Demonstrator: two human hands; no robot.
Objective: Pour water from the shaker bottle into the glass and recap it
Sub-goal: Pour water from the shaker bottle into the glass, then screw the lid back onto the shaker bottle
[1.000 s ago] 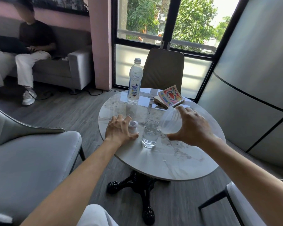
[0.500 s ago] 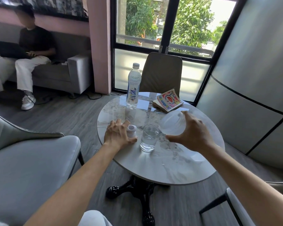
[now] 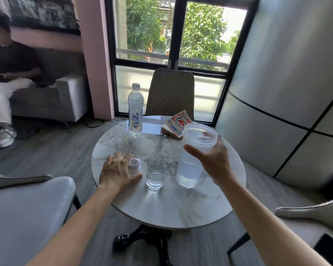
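The translucent shaker bottle stands nearly upright, uncapped, its base at or just above the marble table, with some water low inside. My right hand is wrapped around its upper half. A clear glass partly filled with water stands just left of the bottle. The white shaker cap lies left of the glass under my left hand, whose fingers curl over it.
A capped plastic water bottle stands at the table's far side, a colourful book beside it. A brown chair sits behind the table, grey chairs at left and right. A person sits on a sofa far left.
My right hand has turned the shaker bottle from tilted over the glass back to upright, to the right of the glass. My left hand stays on the cap.
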